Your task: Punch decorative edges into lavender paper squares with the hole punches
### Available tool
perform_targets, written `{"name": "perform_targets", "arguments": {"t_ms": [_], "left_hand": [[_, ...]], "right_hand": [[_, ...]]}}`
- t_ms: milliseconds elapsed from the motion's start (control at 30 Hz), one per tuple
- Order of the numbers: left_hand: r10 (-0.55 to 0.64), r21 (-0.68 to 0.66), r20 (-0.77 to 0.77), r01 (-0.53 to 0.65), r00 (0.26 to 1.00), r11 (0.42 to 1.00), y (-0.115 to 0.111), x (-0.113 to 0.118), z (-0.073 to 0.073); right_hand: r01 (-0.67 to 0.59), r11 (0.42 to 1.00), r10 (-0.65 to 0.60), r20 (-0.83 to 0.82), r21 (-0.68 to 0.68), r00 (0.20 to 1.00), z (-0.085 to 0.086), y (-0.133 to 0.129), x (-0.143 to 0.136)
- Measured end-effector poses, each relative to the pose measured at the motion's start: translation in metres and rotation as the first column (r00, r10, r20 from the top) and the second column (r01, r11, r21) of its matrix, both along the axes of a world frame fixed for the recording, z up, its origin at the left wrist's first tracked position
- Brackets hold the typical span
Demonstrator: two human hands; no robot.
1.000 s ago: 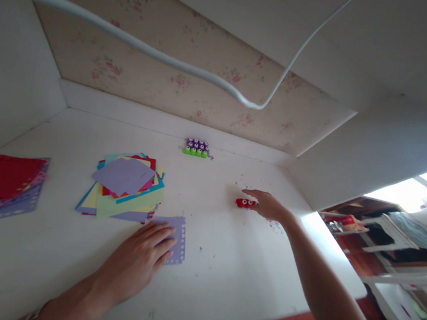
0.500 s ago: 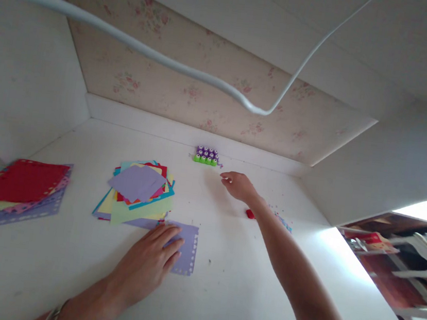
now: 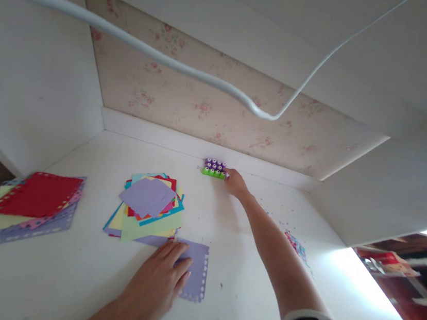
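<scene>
Paper [image 3: 198, 262] is pressed under the flat left hand [image 3: 159, 284]; close-packed punches [image 3: 214, 168] could be toppled by the right hand [image 3: 236, 183], grip unclear.

The left hand [image 3: 155, 283] hides some of the purple paper [image 3: 197, 266]. The right hand [image 3: 235, 183] looks too small to tell its grip.

The right hand [image 3: 235, 182] has moved from the red block to the purple and green blocks [image 3: 214, 167]
</scene>
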State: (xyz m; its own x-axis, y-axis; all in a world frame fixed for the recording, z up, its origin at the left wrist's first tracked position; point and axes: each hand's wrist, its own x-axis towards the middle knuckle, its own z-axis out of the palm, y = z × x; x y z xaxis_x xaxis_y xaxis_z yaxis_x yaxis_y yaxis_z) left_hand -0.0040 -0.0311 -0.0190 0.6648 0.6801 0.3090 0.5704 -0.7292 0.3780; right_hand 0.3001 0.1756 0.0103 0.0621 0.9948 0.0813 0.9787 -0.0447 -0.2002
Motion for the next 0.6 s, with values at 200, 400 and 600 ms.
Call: {"name": "perform_targets", "arguments": {"t_ms": [200,400,600], "left_hand": [[0.038,0.043,-0.009,-0.038,0.999,0.998,0.004,-0.002,0.004],[0.058,0.0,0.026,-0.058,0.998,0.998,0.011,0.002,0.013],[0.129,-0.047,-0.027,-0.13,0.991,0.99,0.017,0.024,0.023]], "right_hand": [[-0.051,0.998,0.05,-0.047,-0.022,0.998,0.011,-0.003,-0.006],[-0.059,0.998,0.063,-0.241,0.023,0.968,0.011,-0.066,-0.016],[-0.026,0.999,0.042,-0.855,0.034,0.518,-0.017,-0.178,-0.046]]}}
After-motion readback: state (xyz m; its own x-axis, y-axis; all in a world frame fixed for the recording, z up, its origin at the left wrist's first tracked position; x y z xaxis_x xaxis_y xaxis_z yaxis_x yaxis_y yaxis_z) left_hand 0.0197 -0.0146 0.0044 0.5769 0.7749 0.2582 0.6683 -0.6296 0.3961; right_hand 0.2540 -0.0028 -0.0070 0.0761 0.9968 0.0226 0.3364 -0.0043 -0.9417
